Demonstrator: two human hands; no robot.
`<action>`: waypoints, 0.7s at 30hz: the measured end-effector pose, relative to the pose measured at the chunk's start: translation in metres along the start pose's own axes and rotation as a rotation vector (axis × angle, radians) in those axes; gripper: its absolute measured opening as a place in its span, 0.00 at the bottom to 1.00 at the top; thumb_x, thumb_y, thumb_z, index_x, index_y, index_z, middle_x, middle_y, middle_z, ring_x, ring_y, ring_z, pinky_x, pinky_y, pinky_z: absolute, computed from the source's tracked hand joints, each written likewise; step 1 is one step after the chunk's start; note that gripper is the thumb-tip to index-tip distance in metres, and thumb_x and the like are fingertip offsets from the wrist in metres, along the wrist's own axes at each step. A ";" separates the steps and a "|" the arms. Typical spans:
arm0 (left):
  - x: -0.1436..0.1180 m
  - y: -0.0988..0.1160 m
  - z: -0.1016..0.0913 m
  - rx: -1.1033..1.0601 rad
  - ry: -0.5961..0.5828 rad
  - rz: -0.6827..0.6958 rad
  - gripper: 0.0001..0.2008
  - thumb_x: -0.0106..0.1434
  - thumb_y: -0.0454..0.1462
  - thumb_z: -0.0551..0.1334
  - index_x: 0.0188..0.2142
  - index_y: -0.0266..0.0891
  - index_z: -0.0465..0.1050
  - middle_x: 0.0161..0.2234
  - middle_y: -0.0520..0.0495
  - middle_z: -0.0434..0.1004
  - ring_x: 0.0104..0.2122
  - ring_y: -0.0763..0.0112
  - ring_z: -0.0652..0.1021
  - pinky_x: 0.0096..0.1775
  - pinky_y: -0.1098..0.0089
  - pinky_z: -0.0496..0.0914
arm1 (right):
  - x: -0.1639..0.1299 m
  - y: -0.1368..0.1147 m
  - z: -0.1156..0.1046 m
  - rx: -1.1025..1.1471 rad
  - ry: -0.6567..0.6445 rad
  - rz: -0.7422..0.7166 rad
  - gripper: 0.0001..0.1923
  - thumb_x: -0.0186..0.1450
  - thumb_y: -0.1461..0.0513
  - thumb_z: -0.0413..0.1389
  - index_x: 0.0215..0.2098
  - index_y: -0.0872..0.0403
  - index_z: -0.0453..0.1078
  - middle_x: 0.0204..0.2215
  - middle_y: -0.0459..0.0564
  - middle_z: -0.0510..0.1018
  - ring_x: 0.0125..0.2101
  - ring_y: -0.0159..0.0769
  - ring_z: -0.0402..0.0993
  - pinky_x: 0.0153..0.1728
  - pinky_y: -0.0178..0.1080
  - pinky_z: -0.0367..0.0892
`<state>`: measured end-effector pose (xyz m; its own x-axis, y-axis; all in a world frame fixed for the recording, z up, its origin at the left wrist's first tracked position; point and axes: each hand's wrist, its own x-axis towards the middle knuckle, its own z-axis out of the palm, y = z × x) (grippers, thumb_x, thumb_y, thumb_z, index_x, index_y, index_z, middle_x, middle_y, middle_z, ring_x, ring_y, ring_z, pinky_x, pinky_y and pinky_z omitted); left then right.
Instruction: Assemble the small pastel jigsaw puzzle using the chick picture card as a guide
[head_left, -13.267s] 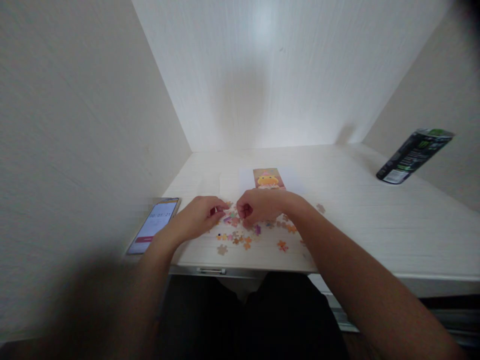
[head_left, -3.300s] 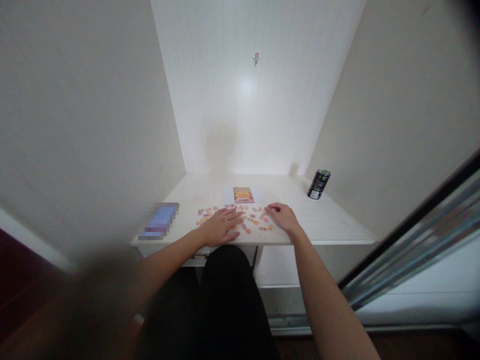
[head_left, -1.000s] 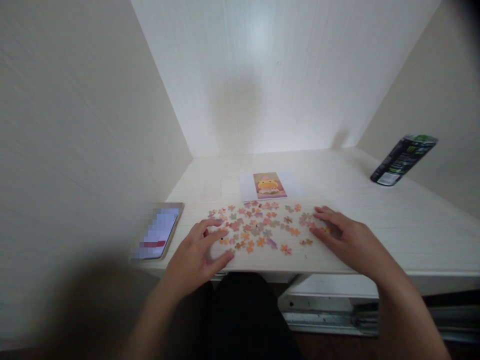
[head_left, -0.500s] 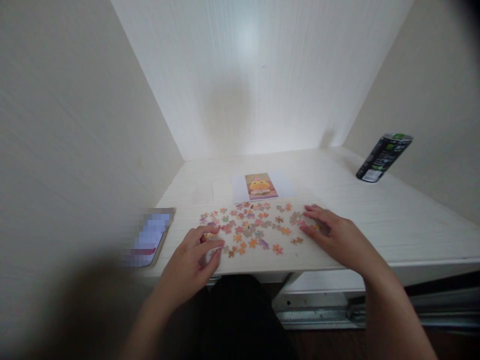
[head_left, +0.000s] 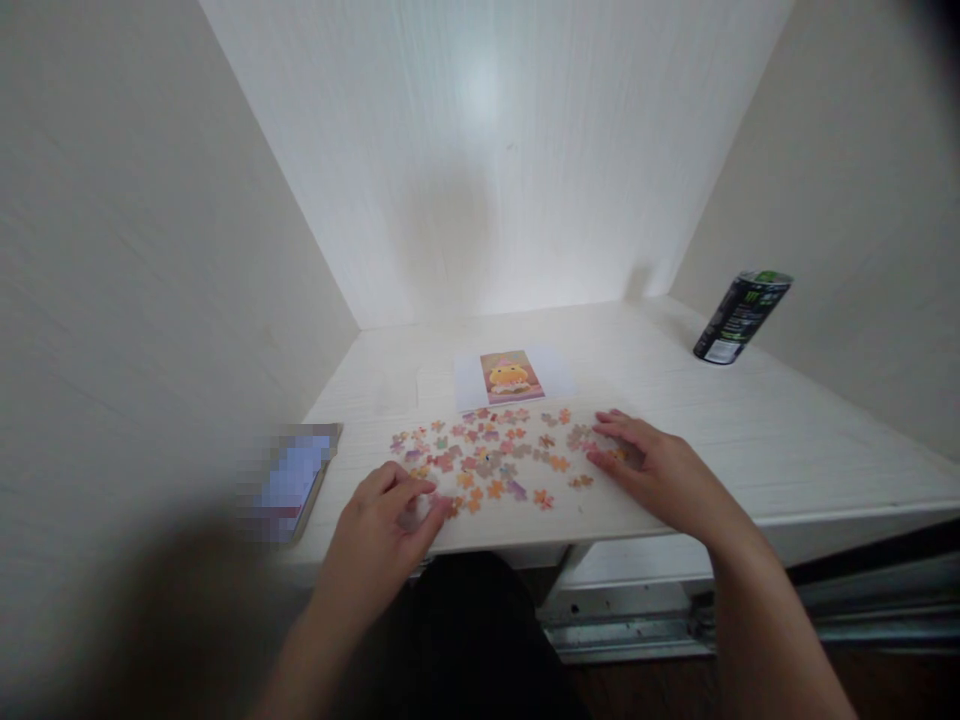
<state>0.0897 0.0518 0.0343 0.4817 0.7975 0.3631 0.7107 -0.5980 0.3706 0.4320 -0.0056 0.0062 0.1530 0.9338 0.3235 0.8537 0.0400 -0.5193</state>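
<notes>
Jigsaw puzzle pieces (head_left: 491,460) in pink, orange, purple and grey lie loose on the white tabletop. My left hand (head_left: 384,515) hovers over or rests at the near left edge of them, its fingers curved and thumb held apart. The thumb tip is close to an orange-brown piece (head_left: 453,507); nothing shows in the grasp. At the right edge of the spread, my right hand (head_left: 656,465) lies low with its fingers apart, beside grey and pink pieces (head_left: 581,437). A yellow piece (head_left: 618,455) shows partly under it. Behind the pieces lies a picture card (head_left: 511,377) of a yellow figure.
A phone (head_left: 296,485) with a blurred screen lies at the table's left edge. A black and green drink can (head_left: 742,318) stands at the back right. White panels (head_left: 480,200) enclose the table at the back and both sides.
The whole view has shifted slightly. My left thumb and forefinger have changed position, the thumb reaching further toward the pieces. My right hand keeps nearly the same place beside the pieces.
</notes>
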 end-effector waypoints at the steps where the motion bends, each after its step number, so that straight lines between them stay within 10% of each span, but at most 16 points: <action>1: 0.000 0.001 0.002 0.005 -0.014 0.014 0.12 0.65 0.46 0.61 0.39 0.42 0.79 0.34 0.46 0.73 0.35 0.64 0.75 0.41 0.61 0.71 | 0.000 0.000 0.000 0.006 0.003 -0.002 0.22 0.65 0.49 0.54 0.52 0.51 0.74 0.56 0.54 0.74 0.58 0.49 0.68 0.62 0.56 0.61; 21: 0.007 -0.002 0.002 -0.081 -0.119 0.154 0.12 0.70 0.38 0.55 0.43 0.42 0.78 0.46 0.42 0.75 0.47 0.61 0.75 0.51 0.58 0.71 | 0.000 0.003 0.001 0.010 0.005 -0.017 0.22 0.65 0.49 0.54 0.52 0.51 0.74 0.56 0.54 0.74 0.58 0.49 0.68 0.61 0.56 0.61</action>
<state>0.0921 0.0584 0.0346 0.6425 0.6968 0.3190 0.5824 -0.7145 0.3877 0.4342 -0.0052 0.0035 0.1413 0.9312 0.3360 0.8513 0.0590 -0.5214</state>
